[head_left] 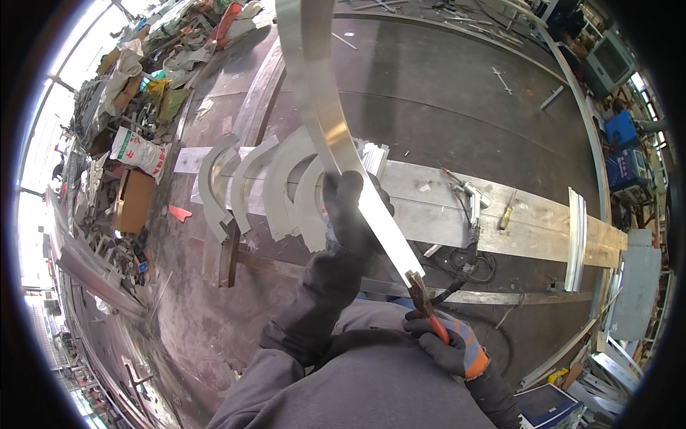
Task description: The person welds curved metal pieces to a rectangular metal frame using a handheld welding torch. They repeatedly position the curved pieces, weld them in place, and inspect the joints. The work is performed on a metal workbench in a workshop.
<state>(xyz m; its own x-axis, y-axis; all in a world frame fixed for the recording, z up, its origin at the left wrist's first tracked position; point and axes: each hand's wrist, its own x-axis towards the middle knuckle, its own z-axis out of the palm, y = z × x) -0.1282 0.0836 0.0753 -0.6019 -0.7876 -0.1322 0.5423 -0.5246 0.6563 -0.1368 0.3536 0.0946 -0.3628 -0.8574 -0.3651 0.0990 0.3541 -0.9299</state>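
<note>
Beyond the left edge of the dark tabletop point(443, 107), a white sack point(133, 149) and, just beside it, a brown cardboard box point(133, 201) sit among heaped scraps; what either one holds cannot be made out.

The one long metal strip point(391, 232) runs slantwise over the tabletop, its upper end reaching the top of the view and curving, its lower end close in front of the person's body. The gloved left hand point(351, 207) has its fingers wrapped around the strip partway along, so the metal sticks out of the grasp both above and below. The gloved right hand point(444, 348), with a grey and orange cuff, has its fingers closed round one pair of red-handled pliers point(433, 320). The pliers' jaws meet the strip's lower end, so the right fingers stay apart from the strip itself.

Left of the left hand lie at least four grey curved pieces point(244, 187), side by side and partly overlapping, above a pale metal plank point(539, 227). On the right part of the plank are one torch-like tool point(474, 207) with a black cable point(468, 270), one yellow-handled screwdriver point(506, 217) and, farther right, several pale strips point(574, 239) laid crosswise together.
</note>
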